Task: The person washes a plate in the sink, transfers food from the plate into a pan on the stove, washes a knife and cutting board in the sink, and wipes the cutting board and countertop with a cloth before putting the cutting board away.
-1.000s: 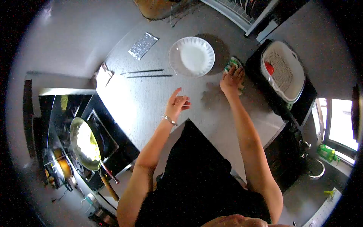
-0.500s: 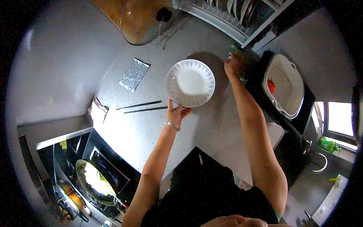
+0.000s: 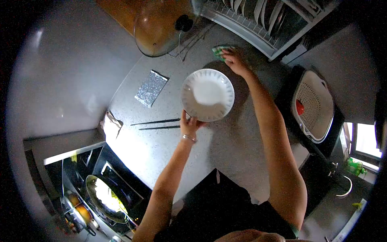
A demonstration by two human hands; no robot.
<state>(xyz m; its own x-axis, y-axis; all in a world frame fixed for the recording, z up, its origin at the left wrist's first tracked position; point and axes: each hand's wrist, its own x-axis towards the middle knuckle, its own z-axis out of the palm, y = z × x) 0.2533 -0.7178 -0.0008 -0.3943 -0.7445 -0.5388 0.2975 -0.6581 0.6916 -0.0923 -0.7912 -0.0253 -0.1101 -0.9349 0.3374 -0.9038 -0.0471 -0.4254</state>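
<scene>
Plate (image 3: pixel 208 93) in the left hand (image 3: pixel 190 127) — fingers pinching its near rim, the rest reaching out just beyond them! Black chopsticks (image 3: pixel 157 122) lie on the table (image 3: pixel 173 157) just left of those fingers, a silver sheet (image 3: pixel 152 88) farther out. Right hand (image 3: pixel 237 64), up past the plate: bent fingers touch a green-patterned cloth (image 3: pixel 219 51) — whether they grip it, I can't tell.

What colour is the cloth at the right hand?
Green and white cloth, exact pattern too blurred; head view.

Plain grey wall (image 3: pixel 68 88), bright window (image 3: pixel 368 139)
</scene>
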